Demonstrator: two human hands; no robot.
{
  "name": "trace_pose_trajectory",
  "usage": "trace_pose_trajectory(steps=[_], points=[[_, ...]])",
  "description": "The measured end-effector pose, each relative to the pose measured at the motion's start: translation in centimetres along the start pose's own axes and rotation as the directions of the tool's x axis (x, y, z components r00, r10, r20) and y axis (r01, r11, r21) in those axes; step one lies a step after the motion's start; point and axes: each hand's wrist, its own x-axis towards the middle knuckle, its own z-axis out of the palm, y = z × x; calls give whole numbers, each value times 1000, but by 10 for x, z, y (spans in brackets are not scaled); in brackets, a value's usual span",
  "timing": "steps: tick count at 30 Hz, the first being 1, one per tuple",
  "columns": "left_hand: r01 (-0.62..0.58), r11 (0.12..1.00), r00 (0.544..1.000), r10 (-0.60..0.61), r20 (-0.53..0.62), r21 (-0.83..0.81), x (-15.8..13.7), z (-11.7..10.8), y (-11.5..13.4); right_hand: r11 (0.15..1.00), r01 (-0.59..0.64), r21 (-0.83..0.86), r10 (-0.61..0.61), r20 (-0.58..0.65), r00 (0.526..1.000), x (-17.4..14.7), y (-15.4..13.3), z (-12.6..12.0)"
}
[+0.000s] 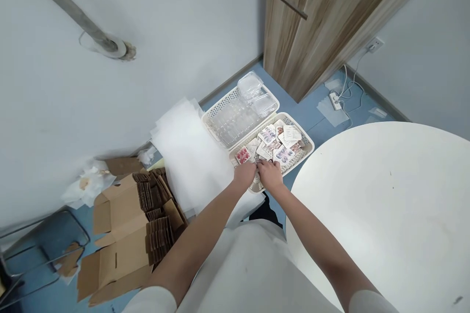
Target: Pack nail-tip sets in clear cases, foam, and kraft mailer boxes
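Both my hands reach down to the near side of a white plastic basket (308, 150). Inside it lie many small white cards (284, 155) bearing rows of coloured oval pieces; one card with red pieces (243, 155) lies at the left end. My left hand (245, 174) has its fingers curled in at the basket's near edge. Beside it, almost touching, my right hand (270, 174) is bent over the cards with its fingers drawn together. Whatever lies between the fingers is too small and too hidden to make out.
Behind stands a second white basket (220, 107) holding clear plastic boxes (235, 120). White foam sheets (194, 151) and folded brown cartons (125, 210) are at the left. A round white table (385, 215) is close on my right. A wooden cabinet (316, 19) and power strip (335, 101) stand beyond.
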Motion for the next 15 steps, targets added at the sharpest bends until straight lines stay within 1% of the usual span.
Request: trace_pose_trajectory(steps=[2, 4, 7, 9, 12, 14, 15], points=[[-21, 1000, 1000, 21, 2, -2, 1, -1, -3, 1000, 0, 9, 0, -4, 1000, 2, 1, 1], [-39, 999, 999, 38, -28, -22, 0, -2, -6, 1000, -5, 12, 6, -13, 1000, 2, 1, 2], [-55, 990, 991, 39, -127, -128, -1, -7, -10, 1000, -23, 13, 24, -45, 999, -1, 1, 1], [-90, 969, 980, 45, -195, -232, -2, -10, -13, 999, -24, 37, 27, -96, 995, -4, 0, -1], [-176, 908, 959, 71, -275, -380, -2, -15, -18, 991, 21, 133, 3, -177, 984, -5, 1, -2], [-231, 844, 943, 72, -324, -484, -1, -16, -22, 966, 51, 252, 1, -202, 979, -6, 4, -3], [-253, 803, 935, 60, -348, -540, -1, -16, -23, 941, 60, 332, 14, -216, 976, -6, 6, -4]])
